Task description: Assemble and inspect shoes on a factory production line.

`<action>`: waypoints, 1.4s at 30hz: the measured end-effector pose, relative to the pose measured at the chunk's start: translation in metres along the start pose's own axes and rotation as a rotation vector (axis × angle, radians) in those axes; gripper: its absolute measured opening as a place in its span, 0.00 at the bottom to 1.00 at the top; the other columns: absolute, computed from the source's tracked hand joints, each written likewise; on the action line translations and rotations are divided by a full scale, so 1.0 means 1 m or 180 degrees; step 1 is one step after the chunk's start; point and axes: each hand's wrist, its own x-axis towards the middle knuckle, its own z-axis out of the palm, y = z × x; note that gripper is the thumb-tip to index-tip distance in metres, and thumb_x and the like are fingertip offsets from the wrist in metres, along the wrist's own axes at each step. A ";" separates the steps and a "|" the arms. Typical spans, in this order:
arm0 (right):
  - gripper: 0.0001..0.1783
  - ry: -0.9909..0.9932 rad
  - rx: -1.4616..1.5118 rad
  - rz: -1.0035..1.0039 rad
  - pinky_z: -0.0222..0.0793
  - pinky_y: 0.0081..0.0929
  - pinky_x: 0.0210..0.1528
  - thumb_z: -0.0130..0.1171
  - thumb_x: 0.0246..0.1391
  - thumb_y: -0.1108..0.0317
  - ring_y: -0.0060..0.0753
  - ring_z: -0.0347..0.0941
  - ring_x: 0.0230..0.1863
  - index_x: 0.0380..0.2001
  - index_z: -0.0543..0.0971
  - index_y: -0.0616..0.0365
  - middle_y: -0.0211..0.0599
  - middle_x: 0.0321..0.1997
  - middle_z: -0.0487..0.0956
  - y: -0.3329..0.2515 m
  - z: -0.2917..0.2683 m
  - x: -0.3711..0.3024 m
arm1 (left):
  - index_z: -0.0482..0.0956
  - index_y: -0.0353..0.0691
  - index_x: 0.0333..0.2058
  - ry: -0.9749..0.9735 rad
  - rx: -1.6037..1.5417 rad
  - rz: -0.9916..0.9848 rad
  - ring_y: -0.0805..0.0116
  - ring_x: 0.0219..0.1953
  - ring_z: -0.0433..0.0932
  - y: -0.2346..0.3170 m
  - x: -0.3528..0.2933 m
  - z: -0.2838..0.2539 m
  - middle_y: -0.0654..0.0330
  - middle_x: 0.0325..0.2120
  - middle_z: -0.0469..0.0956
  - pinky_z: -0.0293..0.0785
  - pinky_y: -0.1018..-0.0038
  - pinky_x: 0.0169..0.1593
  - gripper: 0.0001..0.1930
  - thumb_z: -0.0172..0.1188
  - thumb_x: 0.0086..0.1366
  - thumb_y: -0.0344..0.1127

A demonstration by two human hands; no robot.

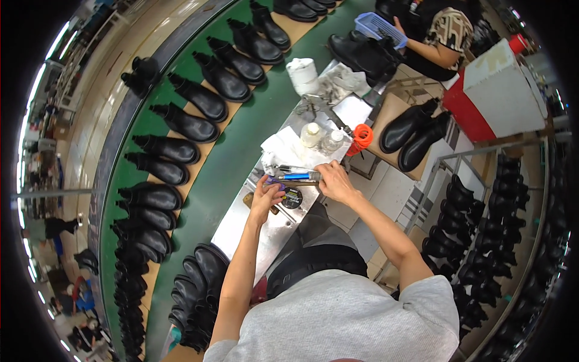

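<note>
My right hand [335, 182] is closed, its fingertips at the silver end of a slim blue pen-like tool [295, 177] above the metal workbench [232, 232]. My left hand [264, 196] is curled round a small purple piece [277, 184], mostly hidden by the fingers, near the tool's other end. Below and between the hands lies a round black tin [292, 198] with a printed lid. White cloth [286, 148] is bunched just beyond them. Two capped bottles, one whitish bottle [311, 135] and one clear bottle [333, 140], stand behind the cloth.
Black boots [208, 99] line the green conveyor [241, 130] on my left. An orange holder [360, 138] sits at the bench's right edge, with a white roll [302, 75] farther back. Two boots [398, 130] rest on a stool. Across from me, a co-worker's arm [431, 52] holds a blue basket [380, 29].
</note>
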 end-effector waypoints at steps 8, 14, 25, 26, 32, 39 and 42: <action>0.16 0.0402 0.0078 0.0191 0.55 0.34 0.42 0.62 0.38 0.68 0.38 0.65 0.42 0.35 0.74 0.55 0.36 0.33 0.73 0.005 -0.003 -0.015 | 0.46 0.40 0.61 0.0073 -0.0113 -0.0164 0.65 0.38 0.77 0.007 0.006 0.002 0.51 0.42 0.71 0.75 0.71 0.39 0.34 0.55 0.60 0.31; 0.16 0.0456 0.0498 0.0380 0.56 0.37 0.41 0.62 0.38 0.68 0.41 0.70 0.37 0.34 0.72 0.57 0.41 0.32 0.75 0.017 0.008 -0.016 | 0.46 0.39 0.60 0.0318 -0.0355 0.0055 0.62 0.41 0.74 0.002 0.000 0.020 0.52 0.44 0.67 0.74 0.68 0.40 0.37 0.58 0.59 0.42; 0.27 0.0596 0.1513 0.1007 0.69 0.35 0.40 0.63 0.36 0.69 0.45 0.73 0.39 0.43 0.67 0.59 0.43 0.36 0.73 -0.002 -0.009 -0.004 | 0.57 0.39 0.56 0.1000 0.1650 0.1708 0.67 0.34 0.72 0.005 0.003 0.033 0.55 0.41 0.65 0.70 0.75 0.35 0.30 0.58 0.54 0.27; 0.24 0.0901 0.1501 0.0763 0.69 0.35 0.40 0.61 0.39 0.70 0.46 0.72 0.40 0.44 0.69 0.60 0.44 0.37 0.74 0.001 -0.001 -0.008 | 0.61 0.39 0.54 0.0633 0.2334 0.2121 0.66 0.34 0.72 0.010 0.002 0.040 0.54 0.41 0.65 0.70 0.75 0.35 0.27 0.57 0.54 0.26; 0.19 0.1464 0.1499 0.0592 0.66 0.36 0.45 0.57 0.45 0.72 0.47 0.69 0.44 0.44 0.72 0.61 0.44 0.42 0.74 -0.017 0.007 -0.022 | 0.66 0.46 0.54 -0.0525 0.4937 0.2742 0.54 0.48 0.67 0.011 0.002 0.051 0.55 0.55 0.61 0.68 0.61 0.46 0.30 0.58 0.50 0.28; 0.19 0.2031 -0.0414 0.1446 0.59 0.36 0.44 0.61 0.38 0.75 0.41 0.64 0.47 0.38 0.76 0.45 0.34 0.45 0.68 0.027 -0.061 -0.079 | 0.61 0.49 0.58 -0.0491 0.5318 0.2484 0.51 0.52 0.64 0.004 0.012 0.058 0.57 0.60 0.56 0.65 0.53 0.47 0.35 0.60 0.49 0.34; 0.16 0.2483 0.0279 0.1178 0.64 0.37 0.41 0.60 0.42 0.74 0.45 0.68 0.42 0.38 0.75 0.51 0.39 0.41 0.69 0.082 -0.081 -0.088 | 0.60 0.45 0.59 -0.0718 0.5171 0.2478 0.46 0.52 0.64 0.008 0.016 0.058 0.53 0.61 0.54 0.64 0.54 0.50 0.35 0.60 0.51 0.35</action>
